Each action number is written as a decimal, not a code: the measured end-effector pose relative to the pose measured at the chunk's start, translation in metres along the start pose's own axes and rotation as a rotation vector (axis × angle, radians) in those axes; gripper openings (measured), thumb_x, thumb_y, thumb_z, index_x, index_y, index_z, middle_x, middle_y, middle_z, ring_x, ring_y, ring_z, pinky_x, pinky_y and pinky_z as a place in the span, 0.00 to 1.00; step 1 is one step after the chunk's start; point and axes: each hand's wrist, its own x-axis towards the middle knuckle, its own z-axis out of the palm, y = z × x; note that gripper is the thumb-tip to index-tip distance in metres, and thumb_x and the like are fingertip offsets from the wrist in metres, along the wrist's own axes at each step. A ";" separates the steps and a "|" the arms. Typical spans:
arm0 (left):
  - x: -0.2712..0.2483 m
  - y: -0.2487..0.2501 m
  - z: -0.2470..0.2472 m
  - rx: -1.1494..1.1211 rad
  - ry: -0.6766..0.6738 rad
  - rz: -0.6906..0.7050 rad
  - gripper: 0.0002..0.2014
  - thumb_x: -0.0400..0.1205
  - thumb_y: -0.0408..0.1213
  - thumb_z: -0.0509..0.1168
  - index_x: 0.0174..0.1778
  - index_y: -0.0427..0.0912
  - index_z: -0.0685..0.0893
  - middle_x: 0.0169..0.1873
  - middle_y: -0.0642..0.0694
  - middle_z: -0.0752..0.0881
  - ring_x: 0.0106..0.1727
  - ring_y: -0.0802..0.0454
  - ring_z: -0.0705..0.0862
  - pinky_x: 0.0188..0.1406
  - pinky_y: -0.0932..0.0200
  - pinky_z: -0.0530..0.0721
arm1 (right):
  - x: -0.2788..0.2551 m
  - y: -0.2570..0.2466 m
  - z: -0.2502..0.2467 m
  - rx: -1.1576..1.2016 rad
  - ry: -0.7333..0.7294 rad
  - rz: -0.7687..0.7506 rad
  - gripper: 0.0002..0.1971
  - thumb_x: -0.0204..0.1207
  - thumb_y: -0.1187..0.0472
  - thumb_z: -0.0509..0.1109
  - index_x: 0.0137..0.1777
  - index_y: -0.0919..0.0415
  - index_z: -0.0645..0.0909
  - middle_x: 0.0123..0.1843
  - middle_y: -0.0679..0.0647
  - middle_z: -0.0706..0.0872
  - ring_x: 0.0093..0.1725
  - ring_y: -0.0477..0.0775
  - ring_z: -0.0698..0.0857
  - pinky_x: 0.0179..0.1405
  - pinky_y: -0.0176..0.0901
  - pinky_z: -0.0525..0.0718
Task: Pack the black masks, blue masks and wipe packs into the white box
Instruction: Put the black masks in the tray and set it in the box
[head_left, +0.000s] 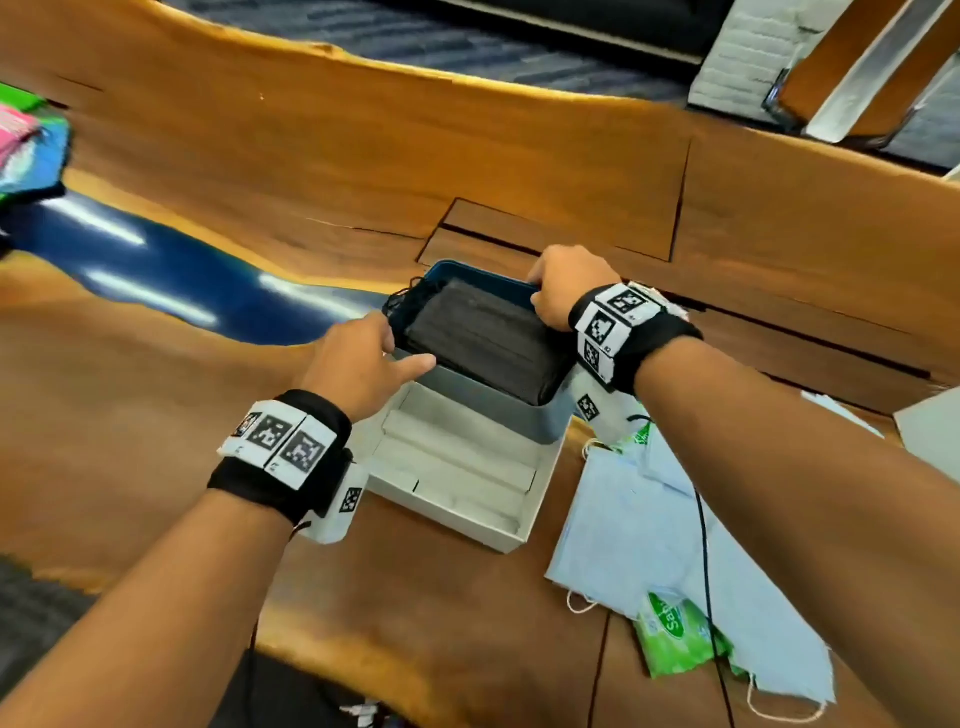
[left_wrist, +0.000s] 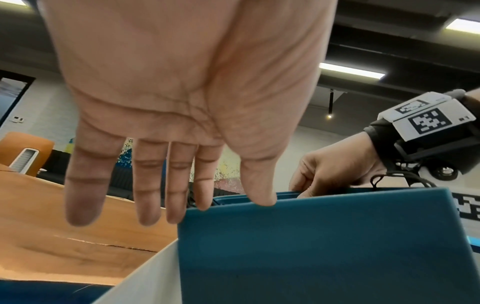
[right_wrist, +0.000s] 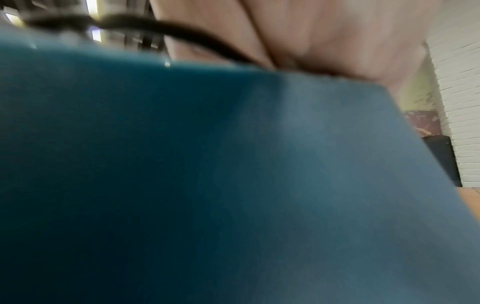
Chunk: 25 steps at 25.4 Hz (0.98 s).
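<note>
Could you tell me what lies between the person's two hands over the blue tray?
In the head view, the stack of black masks in the blue tray lies between the left hand and the right hand.

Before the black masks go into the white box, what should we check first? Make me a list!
1. White box open with room inside: ok, the near part shows bare.
2. Black masks all together: ok, they sit as one stack in the blue tray, ear loops bunched at its far left corner.
3. Right hand has a good hold: ok, its fingers curl over the tray's far rim.
4. Left hand has a hold: not ok, its fingers are straight and only touch the tray's rim.
5. Blue masks and wipe pack within reach: ok, they lie on the table right of the box.
</note>
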 end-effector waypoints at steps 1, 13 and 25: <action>0.004 -0.004 0.002 0.030 -0.033 0.004 0.23 0.77 0.60 0.69 0.46 0.41 0.79 0.45 0.43 0.86 0.48 0.43 0.82 0.42 0.49 0.80 | 0.005 -0.003 0.004 -0.013 -0.003 -0.006 0.08 0.78 0.66 0.68 0.54 0.62 0.86 0.51 0.62 0.88 0.48 0.66 0.86 0.47 0.51 0.86; 0.021 -0.017 0.006 -0.040 -0.061 0.075 0.26 0.75 0.43 0.77 0.66 0.44 0.76 0.47 0.46 0.77 0.49 0.46 0.76 0.45 0.54 0.75 | 0.032 -0.012 0.009 0.106 -0.120 0.005 0.17 0.76 0.74 0.62 0.59 0.64 0.86 0.51 0.58 0.85 0.51 0.60 0.83 0.45 0.42 0.77; 0.032 -0.031 0.017 0.103 -0.169 0.096 0.23 0.75 0.16 0.59 0.60 0.40 0.85 0.56 0.39 0.74 0.52 0.36 0.81 0.55 0.45 0.83 | 0.042 -0.006 0.063 0.060 -0.249 0.045 0.20 0.75 0.77 0.61 0.61 0.64 0.87 0.54 0.60 0.87 0.59 0.64 0.85 0.48 0.44 0.80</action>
